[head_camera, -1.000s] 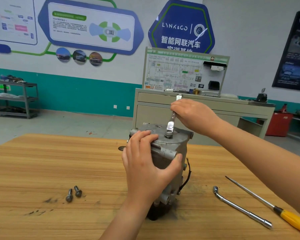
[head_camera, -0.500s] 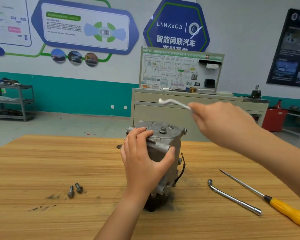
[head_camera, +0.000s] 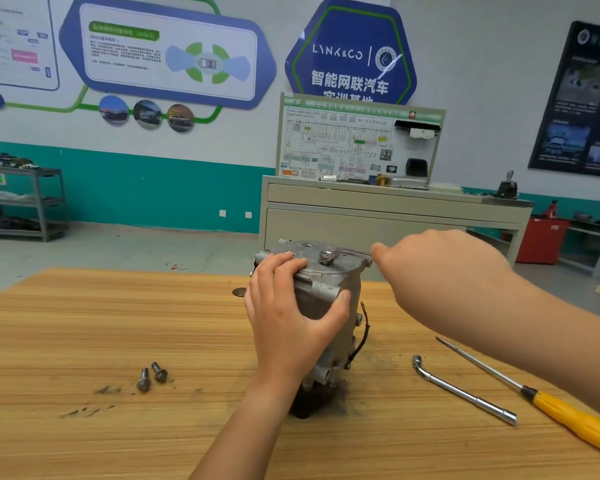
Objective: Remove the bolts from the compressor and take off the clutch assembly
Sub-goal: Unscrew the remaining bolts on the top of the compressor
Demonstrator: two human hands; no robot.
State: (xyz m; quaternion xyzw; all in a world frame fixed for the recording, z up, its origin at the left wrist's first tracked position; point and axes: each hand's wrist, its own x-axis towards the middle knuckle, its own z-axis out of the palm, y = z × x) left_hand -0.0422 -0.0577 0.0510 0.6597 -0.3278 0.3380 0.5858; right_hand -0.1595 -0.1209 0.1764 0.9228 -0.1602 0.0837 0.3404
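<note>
While the compressor [head_camera: 349,285] is gripped upright on the worktop [head_camera: 84,323] by the left hand [head_camera: 288,317], the wrench [head_camera: 345,252] is held on its top bolt [head_camera: 326,255] by the right hand [head_camera: 440,271] | two loose bolts [head_camera: 143,380] are laid leftward.

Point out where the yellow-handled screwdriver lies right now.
In the head view, the yellow-handled screwdriver lies on the wooden table at the far right, beside the bent silver socket wrench.
</note>
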